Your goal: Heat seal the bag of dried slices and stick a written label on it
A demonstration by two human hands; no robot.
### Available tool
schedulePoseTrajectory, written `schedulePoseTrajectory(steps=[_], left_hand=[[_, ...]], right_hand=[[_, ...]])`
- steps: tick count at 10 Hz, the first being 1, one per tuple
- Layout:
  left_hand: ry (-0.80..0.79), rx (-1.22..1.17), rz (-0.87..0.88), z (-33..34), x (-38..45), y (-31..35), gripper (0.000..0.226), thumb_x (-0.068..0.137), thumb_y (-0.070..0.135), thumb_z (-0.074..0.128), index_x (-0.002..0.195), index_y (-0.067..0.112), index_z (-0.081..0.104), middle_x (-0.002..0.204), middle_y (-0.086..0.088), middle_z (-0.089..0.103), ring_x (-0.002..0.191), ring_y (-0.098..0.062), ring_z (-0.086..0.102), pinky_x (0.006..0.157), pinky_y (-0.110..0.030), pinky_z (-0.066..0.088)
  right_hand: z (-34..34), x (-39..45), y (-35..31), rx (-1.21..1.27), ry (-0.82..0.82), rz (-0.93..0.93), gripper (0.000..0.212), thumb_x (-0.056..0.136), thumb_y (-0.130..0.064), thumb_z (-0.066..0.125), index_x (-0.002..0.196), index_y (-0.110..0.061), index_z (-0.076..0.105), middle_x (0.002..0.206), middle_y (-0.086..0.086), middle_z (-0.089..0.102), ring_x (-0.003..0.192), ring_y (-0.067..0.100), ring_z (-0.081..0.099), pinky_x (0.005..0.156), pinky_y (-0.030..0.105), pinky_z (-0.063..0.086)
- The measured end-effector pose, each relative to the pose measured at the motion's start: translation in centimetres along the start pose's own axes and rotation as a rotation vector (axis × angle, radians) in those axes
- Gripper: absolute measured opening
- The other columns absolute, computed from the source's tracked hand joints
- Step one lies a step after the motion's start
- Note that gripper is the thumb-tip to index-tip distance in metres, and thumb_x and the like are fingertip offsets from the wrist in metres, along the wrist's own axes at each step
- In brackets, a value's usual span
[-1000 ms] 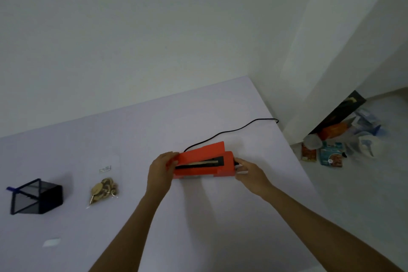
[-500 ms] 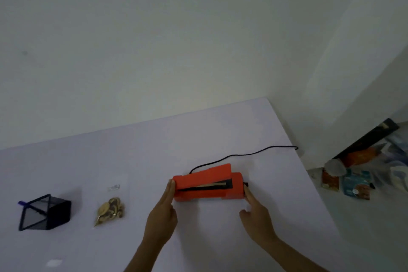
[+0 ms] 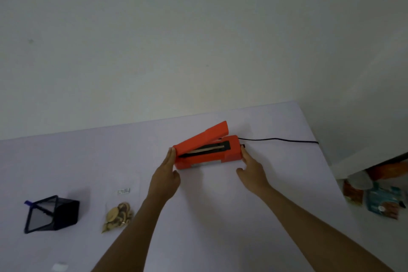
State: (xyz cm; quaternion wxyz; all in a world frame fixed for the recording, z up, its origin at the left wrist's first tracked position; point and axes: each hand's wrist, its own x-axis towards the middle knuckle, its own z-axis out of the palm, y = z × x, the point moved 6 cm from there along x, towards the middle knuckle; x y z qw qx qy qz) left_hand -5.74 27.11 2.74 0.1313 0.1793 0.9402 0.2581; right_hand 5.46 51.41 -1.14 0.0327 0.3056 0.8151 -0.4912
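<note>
An orange heat sealer (image 3: 209, 157) lies on the white table (image 3: 220, 216) with its lid raised, showing the black sealing strip. My left hand (image 3: 166, 174) rests flat against its left end. My right hand (image 3: 250, 168) touches its right end with the fingertips, fingers spread. Neither hand wraps around it. A clear bag of dried slices (image 3: 118, 216) lies on the table left of my left forearm. A small white label (image 3: 60, 267) sits near the table's front left edge.
A black mesh pen holder (image 3: 51, 214) lies tipped over at the left, with a blue pen end sticking out. The sealer's black cord (image 3: 278, 139) runs right to the table edge. Packets and clutter (image 3: 379, 196) lie on the floor at the right.
The sealer's lid stands further up than before. My hands have shifted from gripping its ends to resting against them. The camera has tilted.
</note>
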Motion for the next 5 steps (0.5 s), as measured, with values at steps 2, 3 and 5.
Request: schedulePoseTrajectory(steps=[2,3,5], left_hand=[[-0.001,-0.034,-0.019,-0.3,1.3,-0.3,0.076,0.085,0.001,0.051,0.151,0.021,0.018,0.155,0.000,0.028,0.124,-0.024,0.051,0.097,-0.031,0.045],[-0.019,-0.025,-0.031,-0.4,1.3,-0.1,0.074,0.086,0.003,0.051,0.151,0.019,0.018,0.155,-0.001,0.028,0.131,-0.023,0.045,0.102,-0.029,0.040],[-0.075,0.026,-0.024,-1.9,0.0,0.5,0.074,0.088,0.005,0.049,0.152,0.021,0.013,0.158,0.002,0.018,0.138,-0.020,0.036,0.106,-0.029,0.036]], right_hand=[[0.1,0.7,-0.5,0.033,0.011,0.006,0.080,0.086,0.006,0.051,0.152,-0.026,0.019,0.125,0.017,0.062,0.113,0.035,0.059,0.083,0.038,0.054],[0.1,0.6,-0.5,0.018,0.005,0.019,0.080,0.087,0.005,0.052,0.152,-0.025,0.018,0.128,0.016,0.060,0.116,0.035,0.057,0.088,0.037,0.052],[0.3,-1.1,-1.3,-0.040,0.040,0.149,0.075,0.091,-0.008,0.055,0.153,-0.016,0.014,0.134,0.016,0.054,0.103,0.028,0.060,0.081,0.027,0.047]])
